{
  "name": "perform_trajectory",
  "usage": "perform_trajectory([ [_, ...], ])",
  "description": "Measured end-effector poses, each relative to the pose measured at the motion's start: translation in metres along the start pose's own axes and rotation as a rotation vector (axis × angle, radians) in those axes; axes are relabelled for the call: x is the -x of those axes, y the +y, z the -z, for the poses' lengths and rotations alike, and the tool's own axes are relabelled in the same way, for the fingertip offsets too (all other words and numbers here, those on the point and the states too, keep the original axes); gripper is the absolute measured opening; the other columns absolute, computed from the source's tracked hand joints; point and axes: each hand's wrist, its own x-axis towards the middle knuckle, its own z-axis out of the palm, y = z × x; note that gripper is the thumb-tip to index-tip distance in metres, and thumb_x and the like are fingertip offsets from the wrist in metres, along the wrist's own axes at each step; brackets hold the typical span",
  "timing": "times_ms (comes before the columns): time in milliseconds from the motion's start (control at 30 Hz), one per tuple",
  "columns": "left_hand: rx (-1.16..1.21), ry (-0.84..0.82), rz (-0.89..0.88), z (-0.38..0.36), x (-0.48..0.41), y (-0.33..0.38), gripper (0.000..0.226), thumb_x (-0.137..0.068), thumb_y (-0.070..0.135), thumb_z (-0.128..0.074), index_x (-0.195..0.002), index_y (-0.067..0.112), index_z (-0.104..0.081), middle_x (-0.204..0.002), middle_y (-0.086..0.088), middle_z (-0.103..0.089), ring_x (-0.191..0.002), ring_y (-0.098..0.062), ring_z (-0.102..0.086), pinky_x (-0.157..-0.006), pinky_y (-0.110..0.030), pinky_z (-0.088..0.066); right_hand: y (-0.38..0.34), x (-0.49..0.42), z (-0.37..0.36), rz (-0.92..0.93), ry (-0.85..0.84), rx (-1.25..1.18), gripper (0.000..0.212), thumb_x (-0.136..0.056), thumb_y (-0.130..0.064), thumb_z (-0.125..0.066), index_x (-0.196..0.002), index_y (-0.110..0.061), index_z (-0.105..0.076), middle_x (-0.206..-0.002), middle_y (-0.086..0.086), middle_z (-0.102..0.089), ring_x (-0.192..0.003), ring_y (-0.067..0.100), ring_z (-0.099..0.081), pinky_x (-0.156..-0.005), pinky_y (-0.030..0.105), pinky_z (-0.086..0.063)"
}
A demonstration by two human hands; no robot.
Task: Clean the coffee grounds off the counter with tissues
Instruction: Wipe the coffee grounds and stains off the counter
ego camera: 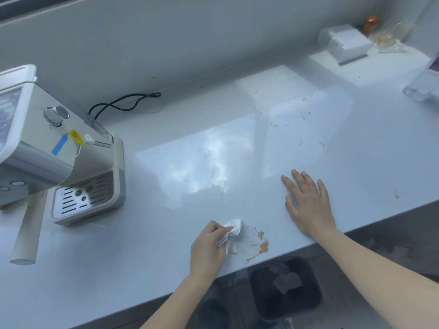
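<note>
My left hand [207, 245] is closed around a crumpled white tissue [231, 235] pressed on the white counter [118, 269] near its front edge. Just right of the tissue lies a wet brown coffee smear [262, 245]. Fine dark coffee specks [280, 124] are scattered over the counter farther back and right. My right hand [308, 203] rests flat on the counter with fingers spread, holding nothing, to the right of the smear.
A cream espresso machine [59, 157] with a drip tray stands at the left, its black cord [123, 104] behind it. A white tissue box [344, 42] sits at the back right, a clear container [422, 84] at the right edge. A black bin [285, 288] stands below the counter edge.
</note>
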Motion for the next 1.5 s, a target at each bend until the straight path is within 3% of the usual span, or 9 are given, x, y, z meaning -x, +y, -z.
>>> perform_trajectory([
  [100, -0.016, 0.218, 0.119, 0.041, -0.048, -0.033, 0.024, -0.081, 0.002, -0.065, -0.098, 0.016, -0.074, -0.082, -0.001, -0.058, -0.071, -0.025, -0.061, -0.059, -0.031, -0.044, 0.0, 0.001, 0.0, -0.013, 0.0, 0.006, 0.057, -0.093, -0.04, -0.018, -0.15, -0.034, -0.02, -0.16, -0.004, -0.016, -0.148, 0.015, -0.009, -0.12, 0.045, -0.006],
  [233, -0.126, 0.334, 0.365, 0.072, -0.1, -0.066, 0.016, -0.089, 0.014, -0.058, -0.094, 0.014, -0.073, -0.086, -0.005, -0.052, -0.079, -0.034, -0.06, -0.062, -0.029, -0.033, 0.001, -0.001, 0.0, -0.008, -0.005, 0.012, 0.06, -0.092, -0.043, -0.013, -0.15, -0.033, -0.019, -0.16, -0.004, -0.015, -0.148, 0.015, -0.008, -0.12, 0.045, -0.005],
  [367, -0.115, 0.186, 0.171, 0.022, -0.096, -0.017, 0.027, -0.079, 0.003, -0.062, -0.099, 0.016, -0.073, -0.089, -0.008, -0.057, -0.075, -0.029, -0.059, -0.059, -0.03, -0.039, 0.001, -0.001, -0.001, -0.012, -0.014, 0.032, 0.06, -0.092, -0.043, -0.01, -0.151, -0.034, -0.016, -0.161, -0.005, -0.014, -0.148, 0.015, -0.008, -0.119, 0.044, -0.004],
  [600, -0.034, -0.096, -0.146, -0.023, -0.05, 0.02, 0.031, -0.083, 0.006, -0.062, -0.109, 0.023, -0.069, -0.087, 0.01, -0.051, -0.072, -0.012, -0.052, -0.057, -0.018, -0.038, 0.001, 0.0, 0.002, -0.02, -0.016, 0.033, 0.06, -0.092, -0.044, -0.01, -0.151, -0.035, -0.016, -0.161, -0.005, -0.015, -0.148, 0.015, -0.009, -0.119, 0.044, -0.005],
  [800, 0.035, 0.41, 0.344, 0.05, -0.136, -0.042, 0.019, -0.085, 0.007, -0.06, -0.099, 0.008, -0.073, -0.094, -0.018, -0.06, -0.089, -0.035, -0.06, -0.071, -0.024, -0.034, 0.002, 0.0, -0.001, -0.024, -0.025, 0.037, 0.059, -0.093, -0.043, -0.011, -0.151, -0.036, -0.012, -0.161, -0.006, -0.012, -0.148, 0.014, -0.006, -0.12, 0.044, -0.003],
  [900, -0.041, 0.295, 0.357, 0.043, -0.174, -0.033, 0.021, -0.09, 0.015, -0.053, -0.099, 0.01, -0.071, -0.097, -0.012, -0.054, -0.089, -0.032, -0.057, -0.069, -0.028, -0.033, 0.003, 0.0, -0.001, -0.015, -0.031, 0.042, 0.057, -0.095, -0.042, -0.016, -0.151, -0.035, -0.01, -0.161, -0.006, -0.01, -0.149, 0.014, -0.005, -0.12, 0.044, -0.002],
  [1133, 0.007, -0.011, -0.082, -0.028, -0.163, 0.052, 0.029, -0.087, 0.005, -0.053, -0.107, 0.019, -0.069, -0.089, 0.007, -0.048, -0.076, -0.014, -0.05, -0.062, -0.024, -0.037, 0.0, 0.0, 0.004, -0.05, 0.067, -0.143, 0.061, -0.093, -0.035, -0.016, -0.152, -0.02, -0.012, -0.16, -0.004, -0.017, -0.146, 0.01, -0.016, -0.121, 0.039, -0.005],
  [1267, -0.007, -0.131, -0.227, -0.031, -0.132, 0.045, 0.04, -0.079, -0.004, -0.052, -0.105, 0.019, -0.07, -0.087, 0.006, -0.049, -0.074, -0.017, -0.05, -0.061, -0.025, -0.038, 0.002, -0.001, 0.005, -0.1, 0.172, -0.319, 0.056, -0.094, -0.024, -0.026, -0.149, -0.019, -0.017, -0.158, 0.003, -0.022, -0.143, 0.017, -0.023, -0.119, 0.034, -0.011],
  [1500, 0.038, -0.29, -0.283, -0.029, -0.095, 0.05, 0.033, -0.079, -0.003, -0.055, -0.1, 0.015, -0.073, -0.089, -0.002, -0.056, -0.078, -0.02, -0.054, -0.065, -0.026, -0.04, 0.003, -0.003, 0.002, -0.102, 0.206, -0.337, 0.049, -0.094, -0.011, -0.039, -0.143, -0.01, -0.033, -0.152, 0.01, -0.035, -0.139, 0.024, -0.032, -0.118, 0.034, -0.014],
])
